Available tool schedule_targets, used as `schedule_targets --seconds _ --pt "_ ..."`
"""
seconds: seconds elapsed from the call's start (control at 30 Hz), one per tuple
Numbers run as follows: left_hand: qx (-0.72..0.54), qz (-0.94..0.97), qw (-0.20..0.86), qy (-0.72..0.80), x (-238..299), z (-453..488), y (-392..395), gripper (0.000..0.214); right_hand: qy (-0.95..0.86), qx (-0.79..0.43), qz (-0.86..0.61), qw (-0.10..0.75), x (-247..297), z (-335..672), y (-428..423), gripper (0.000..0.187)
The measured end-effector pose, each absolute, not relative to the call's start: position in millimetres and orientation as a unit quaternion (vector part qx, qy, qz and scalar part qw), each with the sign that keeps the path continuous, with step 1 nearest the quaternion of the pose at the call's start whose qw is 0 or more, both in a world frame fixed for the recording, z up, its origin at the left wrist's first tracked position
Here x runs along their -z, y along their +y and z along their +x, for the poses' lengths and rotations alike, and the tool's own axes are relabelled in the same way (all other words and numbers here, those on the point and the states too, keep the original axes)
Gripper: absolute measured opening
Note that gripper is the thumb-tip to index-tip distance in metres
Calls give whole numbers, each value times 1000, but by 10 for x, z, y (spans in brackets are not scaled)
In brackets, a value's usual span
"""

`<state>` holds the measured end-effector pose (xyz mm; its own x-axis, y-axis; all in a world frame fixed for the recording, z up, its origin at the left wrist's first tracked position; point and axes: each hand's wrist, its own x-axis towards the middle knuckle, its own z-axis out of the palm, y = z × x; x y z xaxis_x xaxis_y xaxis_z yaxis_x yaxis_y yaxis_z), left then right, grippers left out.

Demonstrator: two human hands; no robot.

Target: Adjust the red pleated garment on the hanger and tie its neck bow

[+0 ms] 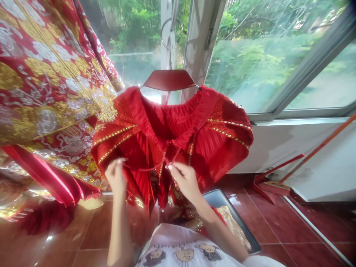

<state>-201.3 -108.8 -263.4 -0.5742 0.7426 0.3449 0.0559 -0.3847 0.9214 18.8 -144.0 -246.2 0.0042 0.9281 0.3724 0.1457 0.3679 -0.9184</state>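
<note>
A red pleated skirt (217,142) with gold beaded trim and a gathered waistband hangs in front of me from a hanger (169,79) with a red top and a metal hook. My left hand (116,172) pinches one end of a thin red drawstring (144,170) at the garment's left side. The cord runs across the front to the middle, where my right hand (183,178) pinches it just below the waistband. Both hands are closed, thumb against fingers. The exact shape of the cord at my right fingertips is blurred.
A red garment (55,70) embroidered in gold and silver hangs at the left. Below stands a dark tray (239,218) holding gold and red cloth. A red dustpan (275,187) leans by the white wall at the right. Windows (264,70) are behind.
</note>
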Motion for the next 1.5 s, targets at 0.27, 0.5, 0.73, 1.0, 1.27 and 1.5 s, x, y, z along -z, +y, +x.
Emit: schedule_targets --seconds 0.27,0.5,0.73,1.0,1.27,1.5 --pt "-535 655 356 397 2447 -1204 -1257 33 -636 -313 -452 542 2457 143 -1423 31" --pt "-528 688 294 402 2345 -1040 -1168 32 -677 -192 -507 497 2245 341 -1434 25" --pt "-629 688 72 355 1601 -1546 -1151 15 -696 -28 -489 524 1676 789 -1482 28" --pt "-655 616 -3 439 1509 -2002 -780 19 -719 17 -474 509 1548 1276 -1017 21" --pt "-543 648 337 415 1634 -1952 -743 23 -776 -55 -477 410 1590 1044 -918 18" --pt "-326 709 497 380 1530 -1841 -763 40 -689 -195 -515 470 1481 914 -954 8"
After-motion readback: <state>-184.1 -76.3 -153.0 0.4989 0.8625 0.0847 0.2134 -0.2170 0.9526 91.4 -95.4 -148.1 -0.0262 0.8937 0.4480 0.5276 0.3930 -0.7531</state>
